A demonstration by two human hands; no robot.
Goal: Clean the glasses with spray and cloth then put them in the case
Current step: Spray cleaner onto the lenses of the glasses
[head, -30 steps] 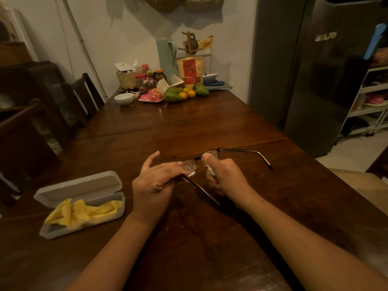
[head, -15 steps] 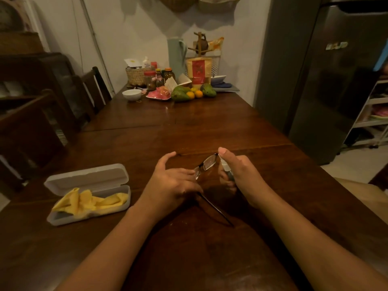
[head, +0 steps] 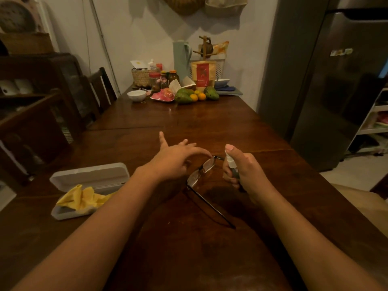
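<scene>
The thin dark-framed glasses (head: pixel 202 170) stand tilted on the wooden table (head: pixel 210 127), one temple arm stretching toward me. My left hand (head: pixel 174 159) hovers over them with fingers spread and straight, and one fingertip touches the top rim of the far lens. Its thumb is hidden. My right hand (head: pixel 244 169) grips a small spray bottle (head: pixel 232 164) upright, a finger on its white top, just right of the lenses. The white glasses case (head: pixel 90 176) lies open at the left, with the yellow cloth (head: pixel 84 199) crumpled inside.
At the table's far end sit a white bowl (head: pixel 136 95), fruit (head: pixel 184 95), jars, a woven basket (head: pixel 142 76) and a green jug (head: pixel 180 57). Dark wooden chairs (head: pixel 102 89) line the left side. A grey fridge (head: pixel 336 80) stands at the right.
My left hand has loosened its hold on the glasses and spread its fingers, now only touching the rim. The far temple arm no longer sticks out. My right hand keeps the bottle by the lenses.
</scene>
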